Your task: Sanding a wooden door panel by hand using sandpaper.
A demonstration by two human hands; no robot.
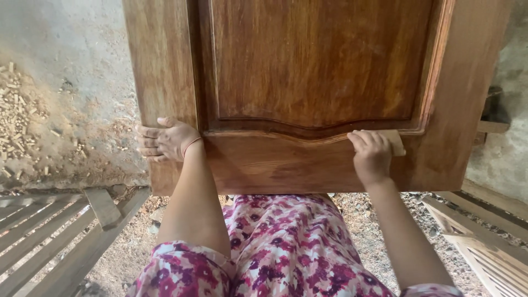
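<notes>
Head view shows a brown varnished wooden door panel (308,82) lying flat over the person's lap, its near edge just past the fingers of both hands. The right hand (372,155) presses a small pale sanding block (395,142) against the carved moulding at the lower edge of the raised centre panel; its fingers (363,138) lie close together, curled over the block's top. The left hand (165,140) grips the door's left edge, fingers (147,142) wrapped round the side and slightly parted, thumb on the face. Beneath the wrists lies the person's pink and white flowered garment (286,247). Left of the left fingers, the dusty concrete floor (77,66) carries scattered wood chips (16,118). Slatted wooden frames lie lower left (49,236) and lower right (489,247).
</notes>
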